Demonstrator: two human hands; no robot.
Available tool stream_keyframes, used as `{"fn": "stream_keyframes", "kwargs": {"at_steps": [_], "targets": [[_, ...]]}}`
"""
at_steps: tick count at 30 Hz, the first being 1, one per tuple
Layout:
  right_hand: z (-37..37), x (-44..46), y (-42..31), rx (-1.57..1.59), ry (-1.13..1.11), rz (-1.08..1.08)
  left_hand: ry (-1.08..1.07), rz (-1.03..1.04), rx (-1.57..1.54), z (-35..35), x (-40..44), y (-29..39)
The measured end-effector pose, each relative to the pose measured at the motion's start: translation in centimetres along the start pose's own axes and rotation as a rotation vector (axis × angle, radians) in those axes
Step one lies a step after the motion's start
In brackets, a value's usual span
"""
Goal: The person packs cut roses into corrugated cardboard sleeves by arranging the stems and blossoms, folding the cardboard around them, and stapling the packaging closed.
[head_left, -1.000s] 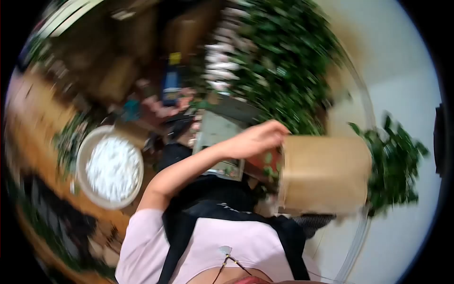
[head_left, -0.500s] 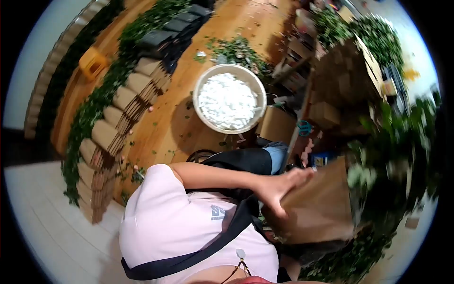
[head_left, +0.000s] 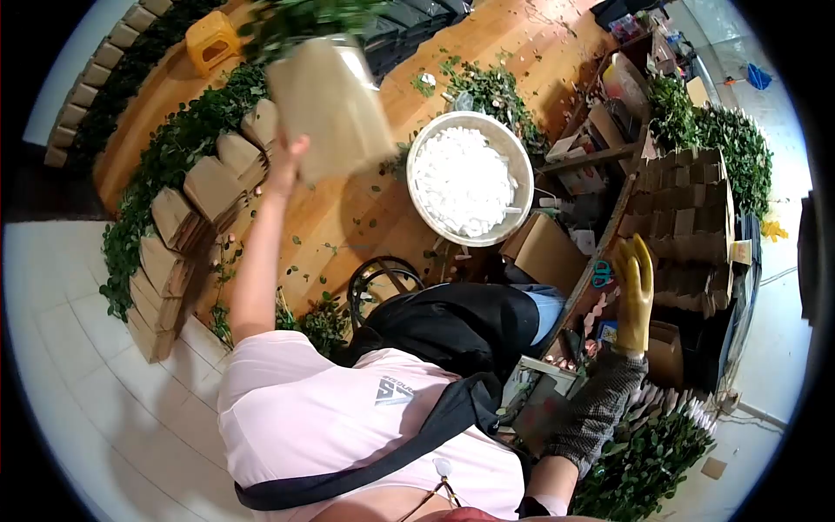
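My bare left hand (head_left: 283,167) reaches out to the upper left, closed on the lower edge of a brown paper-wrapped bunch of leafy stems (head_left: 332,113). Its dark green leaves stick out past the top of the paper and are blurred. My right hand (head_left: 635,291) wears a yellow glove, with a grey patterned sleeve covering the forearm. Its fingers are stretched out and hold nothing. Close by it lie blue-handled scissors (head_left: 602,274) on the bench at the right.
A round tub of white pieces (head_left: 465,178) stands on the wooden floor. Rows of paper-wrapped bunches (head_left: 213,187) line the left side. More stacked paper wraps (head_left: 683,226) and loose greenery (head_left: 648,452) are at the right. A yellow stool (head_left: 211,43) stands at the upper left.
My left hand has carried the wrapped bunch from the right side across to the upper left. The gloved right hand, hidden before, now shows. The view has shifted somewhat.
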State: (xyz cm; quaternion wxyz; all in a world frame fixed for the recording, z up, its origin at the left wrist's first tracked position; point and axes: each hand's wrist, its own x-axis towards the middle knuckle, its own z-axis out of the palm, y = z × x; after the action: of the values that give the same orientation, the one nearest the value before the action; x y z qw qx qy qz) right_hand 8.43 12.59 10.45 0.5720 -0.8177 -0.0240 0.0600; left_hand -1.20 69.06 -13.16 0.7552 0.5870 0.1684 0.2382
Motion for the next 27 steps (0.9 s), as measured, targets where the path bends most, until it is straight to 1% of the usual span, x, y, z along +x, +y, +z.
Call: {"fn": "stream_keyframes", "kwargs": {"at_steps": [1,3,4,5,7,8,9,10,12,13,14,15,16,17,18,19,20,21,22,23,24,25,26,27], "targets": [[-0.4,-1.1,0.3,-0.005,0.067,0.078,0.078,0.025,0.079,-4.2,2.1,-3.2],[-3.6,-2.4,3.2,-0.004,0.108,0.133,0.180,-0.136,-0.044,-11.5,4.9,-7.3],[-5.9,-3.0,4.9,-0.034,0.141,0.184,0.235,-0.220,-0.068,-12.3,5.0,-5.4],[-6.9,-3.8,5.2,-0.067,0.181,0.248,0.328,-0.332,-0.188,-13.8,5.3,-5.4],[-10.1,-5.5,6.9,-0.072,0.293,0.280,0.404,-0.401,-0.449,-20.7,6.4,-10.2],[-12.3,-6.2,7.6,-0.050,0.308,0.284,0.462,-0.512,-0.393,-20.6,6.2,-9.0],[-13.5,-7.0,8.0,-0.023,0.326,0.285,0.679,-0.733,-0.191,-18.9,6.2,-7.0],[-12.9,-7.8,6.7,-0.095,0.375,0.284,0.683,-0.861,0.230,-21.4,6.8,-10.3],[-13.2,-8.9,5.6,-0.083,0.428,0.241,0.644,-0.960,0.671,-26.7,6.3,-17.1],[-13.5,-9.6,5.4,-0.058,0.445,0.211,0.361,-0.805,1.216,-28.0,5.5,-19.5],[-14.9,-10.3,5.9,-0.050,0.401,0.197,0.023,-0.563,1.716,-27.5,5.1,-20.9],[-16.6,-11.3,6.5,-0.042,0.383,0.184,-0.013,-0.502,1.658,-25.5,4.4,-19.5],[-15.0,-11.8,5.0,-0.130,0.457,0.233,-0.064,-0.550,1.656,-24.5,4.3,-18.7],[-13.3,-12.8,3.7,-0.140,0.443,0.180,-0.060,-0.673,1.658,-23.8,4.4,-18.5],[-14.1,-14.5,4.1,-0.202,0.490,0.172,-0.117,-0.720,1.590,-27.4,5.2,-21.5],[-13.4,-16.2,3.8,-0.264,0.573,0.166,0.032,-0.900,1.449,-24.1,5.7,-19.3],[-14.1,-18.6,4.9,-0.291,0.620,0.148,0.154,-0.869,1.496,-20.9,5.2,-16.7],[-13.6,-20.7,5.1,-0.281,0.673,0.139,0.231,-0.705,1.568,-12.9,3.5,-10.8],[-13.0,-22.3,5.9,-0.292,0.746,0.164,0.357,-0.291,1.800,-18.5,5.9,-21.7],[-12.0,-24.0,6.4,-0.351,0.811,0.170,0.269,-0.075,1.722,-11.7,4.2,-20.5],[-10.8,-25.6,6.9,-0.357,0.854,0.178,0.182,-0.062,1.680,-7.1,3.9,-22.2],[-9.4,-27.0,7.6,-0.417,0.887,0.229,-0.046,0.013,1.524,-3.3,3.4,-24.7],[-8.0,-28.6,8.6,-0.413,0.933,0.331,-0.365,-0.006,1.392,-0.2,3.0,-28.6],[-5.9,-29.2,7.5,-0.417,0.966,0.443,-0.398,0.304,1.472,6.5,-1.1,-30.0]]}}
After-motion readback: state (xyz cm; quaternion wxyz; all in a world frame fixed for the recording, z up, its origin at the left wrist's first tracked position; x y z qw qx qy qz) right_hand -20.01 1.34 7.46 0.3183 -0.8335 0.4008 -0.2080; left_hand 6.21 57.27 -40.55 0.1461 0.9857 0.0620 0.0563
